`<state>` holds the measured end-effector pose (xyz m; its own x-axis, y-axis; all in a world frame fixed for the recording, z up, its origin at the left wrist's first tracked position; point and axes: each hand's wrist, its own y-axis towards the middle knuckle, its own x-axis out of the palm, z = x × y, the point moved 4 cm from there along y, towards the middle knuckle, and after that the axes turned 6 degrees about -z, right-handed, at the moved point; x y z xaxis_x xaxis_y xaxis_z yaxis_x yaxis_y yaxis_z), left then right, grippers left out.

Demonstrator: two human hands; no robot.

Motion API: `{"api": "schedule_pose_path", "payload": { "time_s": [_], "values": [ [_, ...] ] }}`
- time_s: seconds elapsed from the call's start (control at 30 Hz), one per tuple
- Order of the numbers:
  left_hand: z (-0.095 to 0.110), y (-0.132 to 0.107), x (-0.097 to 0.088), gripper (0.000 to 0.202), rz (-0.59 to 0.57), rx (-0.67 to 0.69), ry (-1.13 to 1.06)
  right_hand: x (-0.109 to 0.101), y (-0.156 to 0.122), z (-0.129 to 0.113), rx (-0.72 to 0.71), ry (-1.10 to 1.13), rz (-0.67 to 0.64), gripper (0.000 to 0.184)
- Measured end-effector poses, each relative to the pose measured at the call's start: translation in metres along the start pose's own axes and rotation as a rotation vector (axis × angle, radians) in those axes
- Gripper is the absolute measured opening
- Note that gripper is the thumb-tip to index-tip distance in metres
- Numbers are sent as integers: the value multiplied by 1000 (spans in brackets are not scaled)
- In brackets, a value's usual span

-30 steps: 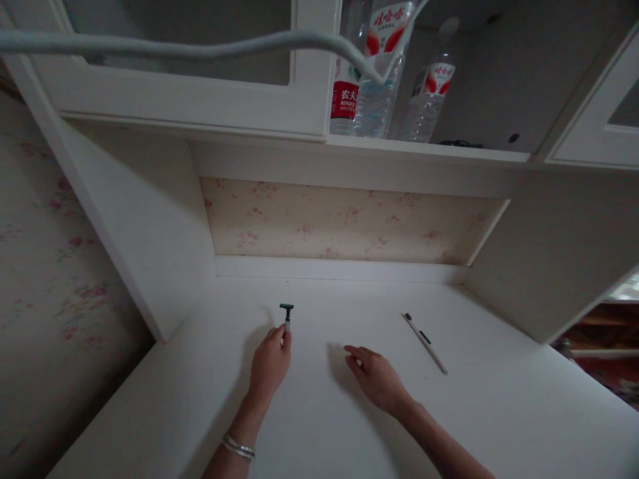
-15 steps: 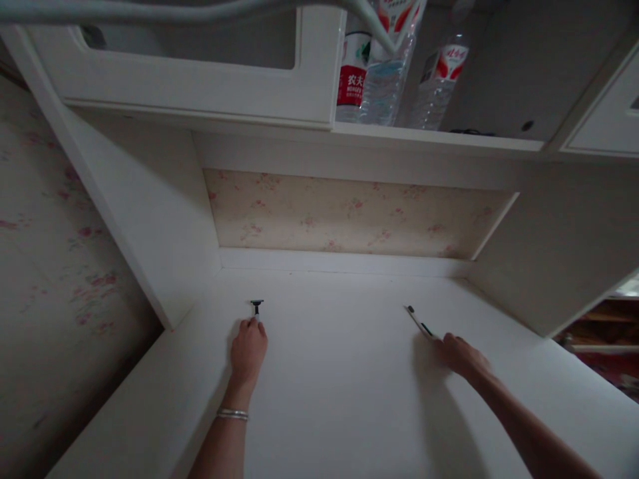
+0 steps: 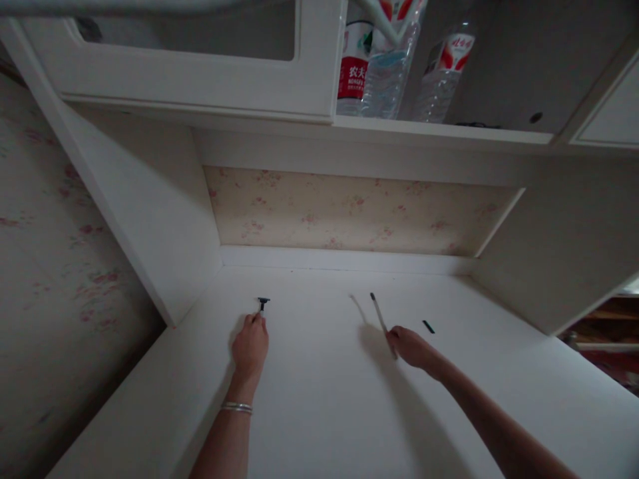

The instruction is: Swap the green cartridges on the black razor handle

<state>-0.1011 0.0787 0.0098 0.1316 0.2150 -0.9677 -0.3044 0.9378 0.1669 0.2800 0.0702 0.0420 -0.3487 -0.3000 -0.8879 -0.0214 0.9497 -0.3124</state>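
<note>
My left hand (image 3: 250, 342) is closed around the handle of a razor (image 3: 262, 305), whose black head points away from me, low over the white tabletop (image 3: 314, 399). On the right, the fingers of my right hand (image 3: 410, 346) pinch a slim pale toothbrush (image 3: 379, 313) with a dark head. It is lifted off the surface, its shadow falling to the left. A short black strip (image 3: 428, 326) lies on the tabletop beyond my right hand; its kind is unclear.
Above hangs a white cabinet (image 3: 200, 90) with an open shelf holding plastic bottles (image 3: 439, 80). Side panels (image 3: 144, 199) close in the desk at left and right. Behind runs floral wallpaper (image 3: 309, 209). A pale, blurred bar (image 3: 150, 16) crosses the top of the view.
My right hand has moved left with the toothbrush and lifted it from the tabletop, and the black strip now lies apart from it. My left hand with the razor has barely moved.
</note>
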Motion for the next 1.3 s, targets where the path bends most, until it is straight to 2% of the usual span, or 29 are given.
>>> {"api": "schedule_pose_path", "payload": {
  "time_s": [0.13, 0.27, 0.37, 0.5, 0.63, 0.83, 0.97, 1.03, 1.1, 1.3],
  "values": [
    [-2, 0, -1, 32, 0, -5, -13, 38, 11, -83, -156, 199, -178, 30],
    [-5, 1, -3, 32, -3, -11, -35, 78, 30, -169, -214, 315, -349, 28],
    [-10, 3, -4, 31, -1, -27, -52, 99, 45, -221, -220, 352, -434, 23],
    [-16, 6, -5, 30, -3, -32, -71, 113, 60, -264, -211, 341, -501, 18],
    [-20, 8, -4, 31, -11, -51, -100, 115, 71, -274, -204, 270, -486, 18],
    [-19, 11, -1, 31, -18, -52, -129, 104, 76, -259, -250, 88, -269, 24],
    [-19, 10, -2, 29, -17, -62, -130, 87, 72, -224, -266, -8, -170, 32],
    [-19, 10, -2, 28, -17, -66, -126, 70, 74, -191, -248, -65, -134, 27],
    [-18, 10, -3, 27, -17, -71, -121, 43, 79, -148, -209, -124, -96, 22],
    [-16, 9, -6, 29, -8, -95, -114, -50, 88, 5, -42, -265, 21, 22]
  ]
}}
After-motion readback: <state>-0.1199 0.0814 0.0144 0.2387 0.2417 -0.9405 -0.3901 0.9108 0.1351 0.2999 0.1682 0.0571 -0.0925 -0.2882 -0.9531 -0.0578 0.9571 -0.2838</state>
